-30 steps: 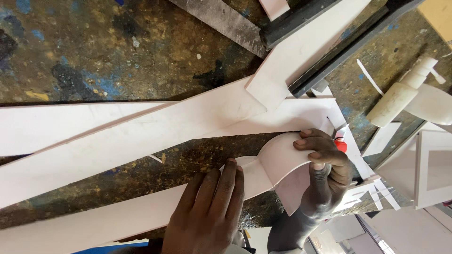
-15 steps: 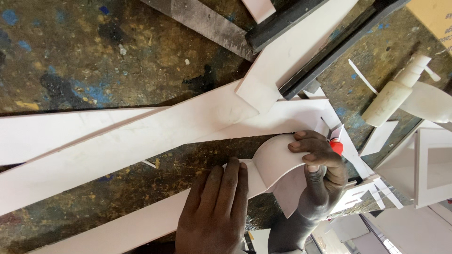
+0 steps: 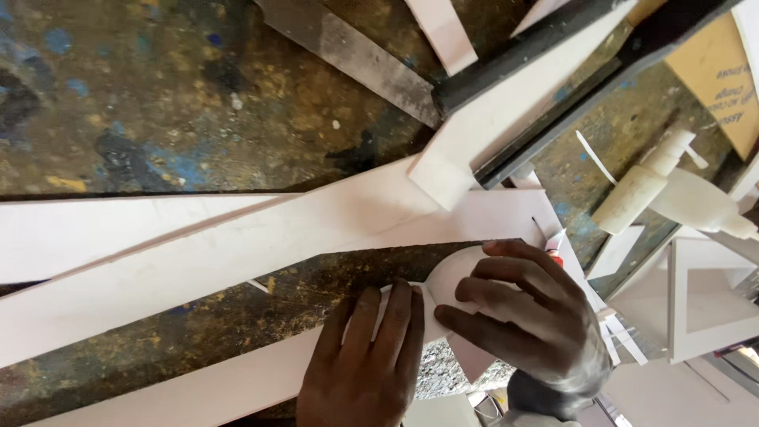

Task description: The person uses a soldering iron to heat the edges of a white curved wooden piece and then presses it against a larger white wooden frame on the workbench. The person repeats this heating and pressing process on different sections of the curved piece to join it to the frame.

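My left hand [image 3: 365, 360] lies flat, fingers together, pressing on a long white board strip [image 3: 198, 391] at the bottom centre. Beside it, my right hand [image 3: 531, 320] curls over a rounded white board piece [image 3: 452, 278] at the strip's end. Its fingers cover most of the curve. A small red-tipped tool [image 3: 556, 250] pokes out above the index finger and appears to be held in that hand. Its blade or tip is hidden.
Longer white strips [image 3: 237, 245] cross a paint-stained dark worktop [image 3: 158, 103]. A black-edged white board [image 3: 538, 87] and a grey metal bar [image 3: 348, 55] lie at the top. A white pump bottle [image 3: 648, 186], a cardboard piece [image 3: 711, 79] and white frame offcuts [image 3: 704, 292] sit at right.
My right hand has shifted left over the rounded piece, fingers now spread across it. The left hand stays flat on the strip. The view has drifted slightly.
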